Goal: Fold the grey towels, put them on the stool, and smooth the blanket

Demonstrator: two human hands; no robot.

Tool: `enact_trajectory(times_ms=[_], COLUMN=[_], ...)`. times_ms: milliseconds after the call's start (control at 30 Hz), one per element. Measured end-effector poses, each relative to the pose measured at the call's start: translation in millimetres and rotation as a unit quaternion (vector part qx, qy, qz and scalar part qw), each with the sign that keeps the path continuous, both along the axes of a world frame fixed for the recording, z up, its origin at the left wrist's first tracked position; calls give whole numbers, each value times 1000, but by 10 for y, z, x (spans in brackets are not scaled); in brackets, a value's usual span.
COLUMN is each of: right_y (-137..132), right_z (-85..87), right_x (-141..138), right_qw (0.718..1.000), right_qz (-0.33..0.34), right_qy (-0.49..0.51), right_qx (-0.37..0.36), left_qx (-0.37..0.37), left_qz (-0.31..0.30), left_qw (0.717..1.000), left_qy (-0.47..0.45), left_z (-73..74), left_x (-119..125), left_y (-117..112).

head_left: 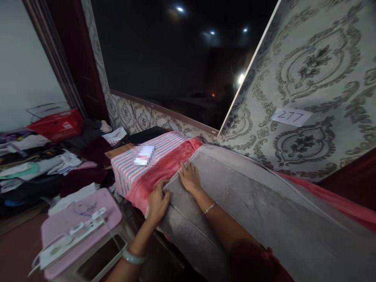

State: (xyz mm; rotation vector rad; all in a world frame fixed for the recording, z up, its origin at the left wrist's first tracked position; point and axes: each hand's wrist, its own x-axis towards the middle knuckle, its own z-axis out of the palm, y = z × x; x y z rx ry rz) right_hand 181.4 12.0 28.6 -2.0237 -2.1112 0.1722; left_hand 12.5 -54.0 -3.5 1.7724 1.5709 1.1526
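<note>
A grey, plush-looking cloth (235, 192) with a seamed edge lies over the long surface in front of me. My left hand (158, 201) is at its near corner, with thumb and fingers closed on the edge. Further along that edge, my right hand (190, 177) rests palm down with its fingers stretched out on the fabric. Just beyond both hands runs a coral-red plush cloth (163, 166). It borders a pink, grey and white striped cloth (129, 176), on which lies a bright rectangular object (143, 154), blurred out.
To the left stands a pink-topped stool (113, 205) bearing a white power strip (73, 237) with cords. Heaped clothes (61, 162) and a red basket (58, 123) are behind it. A large television (176, 58) and a paper marked 277 (291, 116) are on the patterned wall.
</note>
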Motion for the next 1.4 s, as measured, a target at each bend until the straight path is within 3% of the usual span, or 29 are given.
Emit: enact_trajectory(times_ms=[233, 333, 400, 467, 567, 633, 700, 800, 900, 967, 1033, 1133, 1267, 1333, 1400], right_y=[-771, -1001, -1092, -1155, -1282, -1426, -1613, -1934, -2236, -2366, -2409, -2351, -2302, -2342, -2399], right_z=[-142, -143, -115, -87, -100, -147, -191, -195, -152, -127, -107, -81, -93, -138, -198], right_x=[-384, -167, 199, 683, 1336, 1512, 1418, 953, 544, 485, 623, 1078, 1649, 1757, 1759], right_qw=[990, 973, 967, 985, 998, 993, 994, 992, 981, 971, 961, 973, 997, 992, 989], right_qz=[132, 227, 251, 166, -33, -75, -28, 104, 185, 227, 244, 164, -57, -125, -140], right_qy=[38, 51, 51, 32, -43, -87, -100, -61, 1, 58, 128, 158, 37, -13, -41], right_qx=[28, 8, 5, 29, 12, -6, -15, -39, -57, -58, -41, 30, 37, 11, 3], left_qx=[11, 18, 23, 17, 3, 3, 7, 7, 2, -2, -5, -23, -56, -54, -51], left_qz=[-9, -8, -8, -1, 14, 17, 24, 37, 39, 37, 34, 33, 29, 9, -15], left_qw=[1000, 1000, 1000, 1000, 999, 999, 999, 998, 998, 998, 997, 995, 991, 994, 997], left_qy=[-27, -23, -12, 4, 29, 36, 39, 42, 48, 56, 67, 95, 117, 93, 51], left_z=[-21, -14, 4, 28, 58, 71, 82, 105, 143, 179, 224, 296, 345, 346, 362], left_x=[-7, -9, -8, -2, 15, 29, 42, 56, 62, 65, 71, 81, 62, 39, 29], left_y=[28, 30, 22, 10, 2, 3, 3, -7, -26, -37, -41, -25, 34, 67, 95])
